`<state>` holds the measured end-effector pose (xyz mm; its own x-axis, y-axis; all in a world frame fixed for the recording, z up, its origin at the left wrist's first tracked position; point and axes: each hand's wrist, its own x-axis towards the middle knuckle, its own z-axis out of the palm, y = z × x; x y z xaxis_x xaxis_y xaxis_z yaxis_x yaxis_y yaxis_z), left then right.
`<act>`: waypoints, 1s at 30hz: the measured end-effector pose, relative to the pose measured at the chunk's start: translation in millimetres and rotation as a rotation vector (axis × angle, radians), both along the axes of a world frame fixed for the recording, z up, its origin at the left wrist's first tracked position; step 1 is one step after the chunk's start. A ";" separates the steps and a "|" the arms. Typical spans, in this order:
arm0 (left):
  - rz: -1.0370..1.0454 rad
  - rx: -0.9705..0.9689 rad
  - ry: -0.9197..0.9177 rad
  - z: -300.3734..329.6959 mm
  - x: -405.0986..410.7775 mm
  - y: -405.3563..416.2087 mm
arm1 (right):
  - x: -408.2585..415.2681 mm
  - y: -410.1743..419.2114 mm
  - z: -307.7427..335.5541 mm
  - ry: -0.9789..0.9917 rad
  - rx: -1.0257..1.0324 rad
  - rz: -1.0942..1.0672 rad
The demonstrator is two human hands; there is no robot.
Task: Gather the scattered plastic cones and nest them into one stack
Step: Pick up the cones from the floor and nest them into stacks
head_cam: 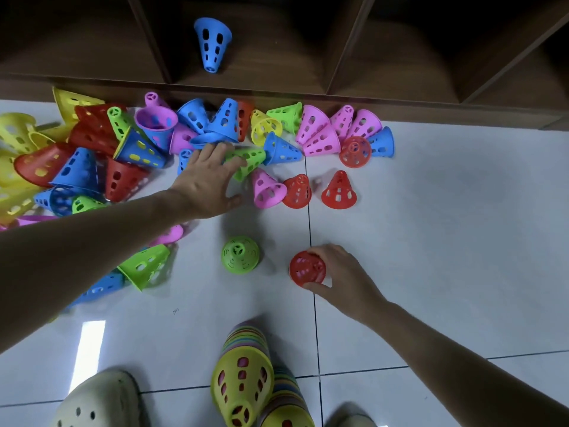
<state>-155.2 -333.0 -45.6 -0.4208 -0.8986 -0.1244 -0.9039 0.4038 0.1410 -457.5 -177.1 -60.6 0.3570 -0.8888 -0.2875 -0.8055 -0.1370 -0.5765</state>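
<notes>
Head view: left hand (207, 183), arm outstretched, fingers spread flat over a lying green cone (248, 163); right hand (340, 274) grips an upright red cone (307, 268). Scattered cones (101, 149) line the shelf (277, 87) base; nested stack (246, 374) near the person's feet; open floor (446, 226) rightward.

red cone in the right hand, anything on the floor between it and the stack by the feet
Nothing visible: bare tile lies between the red cone, gripped by the right hand, and the stack.
</notes>
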 end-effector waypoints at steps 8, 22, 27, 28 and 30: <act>0.083 0.080 -0.035 -5.6 25.5 27.0 | -45.9 -74.2 26.9 -0.105 -0.228 -0.360; 0.138 0.176 0.168 -15.3 10.9 28.0 | -18.0 -126.2 1.5 0.283 0.087 -0.528; 0.143 0.329 0.264 -11.9 -2.2 10.6 | -34.5 -105.0 0.1 0.346 0.207 -0.563; 0.141 0.359 0.284 -10.6 -2.2 8.1 | -37.7 -100.0 0.3 0.364 0.209 -0.566; 0.145 0.372 0.334 -6.7 2.9 7.6 | -42.2 -88.1 1.4 0.355 0.161 -0.584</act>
<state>-152.3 -325.4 -52.4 -0.3666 -0.8709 -0.3272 -0.8283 0.1453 0.5412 -499.7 -265.2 -59.2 -0.3054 -0.8430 -0.4428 -0.8646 0.4404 -0.2421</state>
